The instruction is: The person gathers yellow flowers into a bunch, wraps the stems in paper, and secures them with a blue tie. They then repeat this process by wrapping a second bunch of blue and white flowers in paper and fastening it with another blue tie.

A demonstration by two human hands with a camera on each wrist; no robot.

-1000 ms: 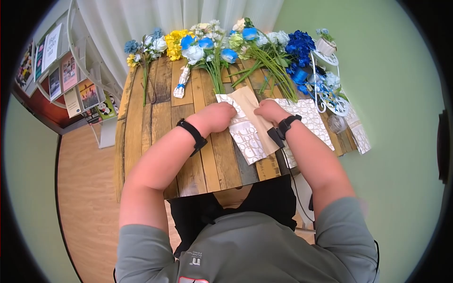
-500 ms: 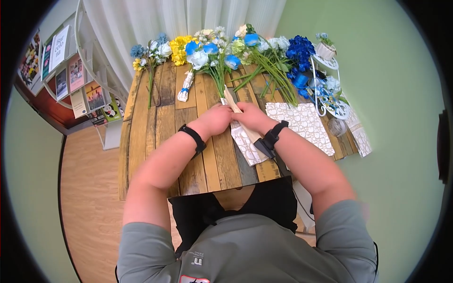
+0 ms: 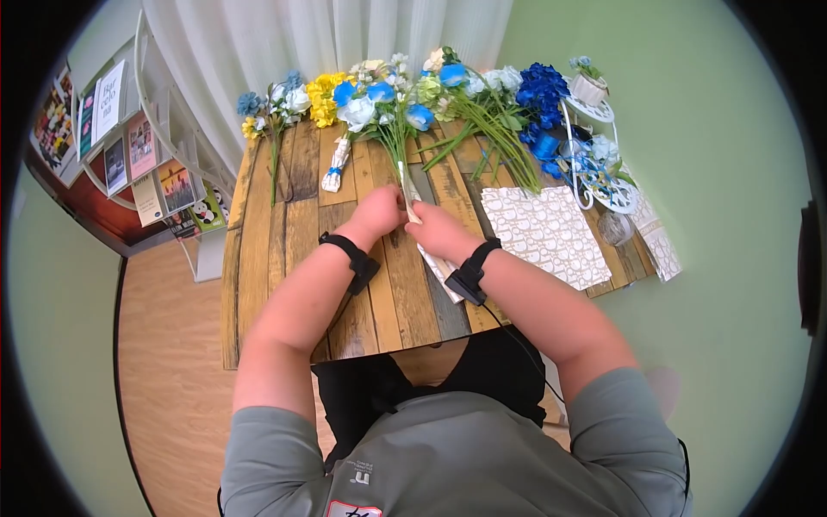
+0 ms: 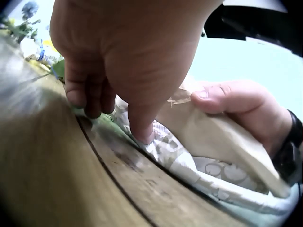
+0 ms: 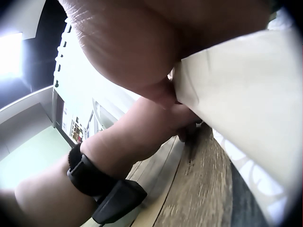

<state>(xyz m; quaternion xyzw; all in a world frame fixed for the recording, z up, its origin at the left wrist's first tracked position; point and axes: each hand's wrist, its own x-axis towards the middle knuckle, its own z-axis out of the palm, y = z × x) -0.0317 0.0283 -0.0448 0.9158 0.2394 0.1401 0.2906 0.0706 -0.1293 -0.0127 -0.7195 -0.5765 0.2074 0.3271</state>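
Observation:
A bouquet (image 3: 357, 114) of blue, white and pale flowers lies with its green stems (image 3: 394, 148) pointing toward me. Around the stems' lower end runs a folded strip of wrapping paper (image 4: 213, 137), tan inside and white with a gold pattern outside. My left hand (image 3: 379, 214) has its thumb on the paper's near edge, fingers bent down beside the stems. From the other side my right hand (image 3: 441, 231) pinches the tan layer (image 5: 241, 94) under its thumb. The right hand's other fingers are hidden behind the paper in the left wrist view.
A patterned sheet (image 3: 547, 237) lies right of my hands. Behind it are loose green-stemmed flowers (image 3: 508, 146), dark blue blooms (image 3: 543, 86) and a white metal stand (image 3: 613, 142). A small white-wrapped handle (image 3: 336, 164) and yellow flowers (image 3: 322, 99) lie at the back left.
The paper, spread wide with its tan side up, has been folded narrow around the stem ends. Both hands have moved closer together and slightly left.

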